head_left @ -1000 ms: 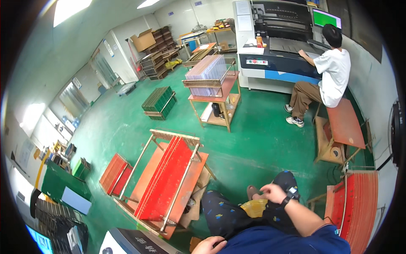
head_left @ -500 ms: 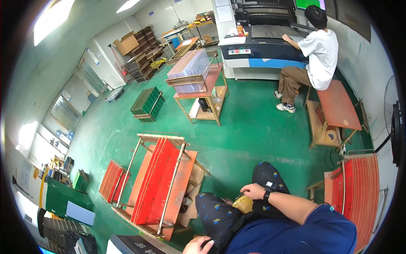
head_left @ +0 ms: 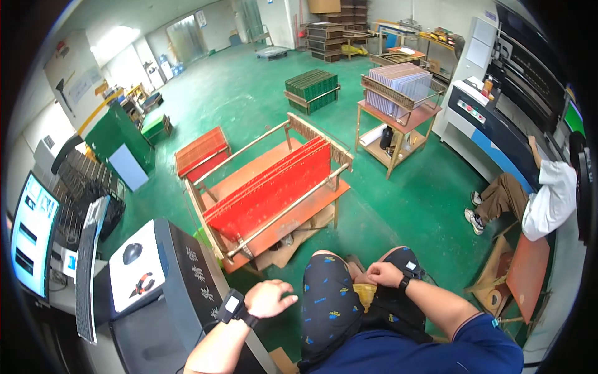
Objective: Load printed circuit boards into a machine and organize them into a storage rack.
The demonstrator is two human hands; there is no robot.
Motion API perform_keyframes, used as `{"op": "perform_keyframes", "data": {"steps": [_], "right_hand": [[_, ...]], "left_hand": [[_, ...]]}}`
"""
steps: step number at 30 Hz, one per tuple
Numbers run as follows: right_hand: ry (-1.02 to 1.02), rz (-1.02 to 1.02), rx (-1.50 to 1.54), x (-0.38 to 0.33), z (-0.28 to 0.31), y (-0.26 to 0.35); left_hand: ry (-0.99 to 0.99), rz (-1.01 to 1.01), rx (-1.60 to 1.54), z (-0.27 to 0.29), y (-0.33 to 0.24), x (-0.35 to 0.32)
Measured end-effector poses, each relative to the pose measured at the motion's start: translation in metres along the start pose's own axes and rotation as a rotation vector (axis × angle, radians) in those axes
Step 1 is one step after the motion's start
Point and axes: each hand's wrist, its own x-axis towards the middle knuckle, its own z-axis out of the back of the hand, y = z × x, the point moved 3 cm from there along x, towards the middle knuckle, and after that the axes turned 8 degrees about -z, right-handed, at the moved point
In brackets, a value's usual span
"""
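I am sitting with my knees apart, and my left hand [head_left: 269, 299] is hanging in the air beside the dark side panel of the console [head_left: 187, 249]. Its fingers are spreading apart, and nothing is showing between them. My right hand [head_left: 385, 275] is hovering low by my right knee, its fingers bending inward just beside a yellow thing [head_left: 366, 296]. I cannot tell whether those fingertips are pinching it or only lying close. The yellow thing is sitting between my thighs, and whatever is carrying it is staying out of my sight.

On the console a white pad [head_left: 126, 274] is lying, with the mouse [head_left: 132, 252] resting toward its far edge and a red-and-black hand tool [head_left: 143, 285] resting toward its near edge. Ahead of me a rack of red boards [head_left: 274, 187] is standing on an orange tabletop [head_left: 255, 167], nearly filling it from the left edge to the right.

As I judge it, I am pausing between handlings, since my left hand is gripping nothing. Using the mouse would be calling for my left hand to cross the console's near edge; shifting the yellow thing would be calling for a surer hold from my right. A co-worker [head_left: 551, 199] is sitting well apart, reaching toward a large machine [head_left: 473, 118].
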Motion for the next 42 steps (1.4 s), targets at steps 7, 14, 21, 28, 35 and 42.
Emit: {"op": "perform_keyframes", "data": {"steps": [7, 14, 21, 28, 35, 42], "right_hand": [[0.059, 0.116, -0.196, 0.036, 0.012, 0.0], [-0.157, 0.27, -0.144, 0.002, 0.039, 0.007], [-0.757, -0.239, -0.335, -0.142, 0.221, -0.067], [-1.352, -1.065, -0.687, -0.459, 0.282, -0.101], [-1.425, -1.754, -0.659, -0.665, 0.15, -0.111], [-1.543, -1.967, 0.096, -0.691, -0.002, -0.173]], "left_hand": [[0.028, 0.197, 0.19, 0.005, 0.005, -0.005], [0.076, 0.079, -0.103, 0.017, -0.054, -0.01], [-0.007, 0.091, -0.128, 0.034, -0.071, -0.019], [0.151, 0.075, -0.256, 0.034, -0.051, 0.044], [0.231, -0.052, -0.283, 0.024, -0.045, 0.091], [0.229, -0.09, -0.309, 0.033, -0.044, 0.093]]}}
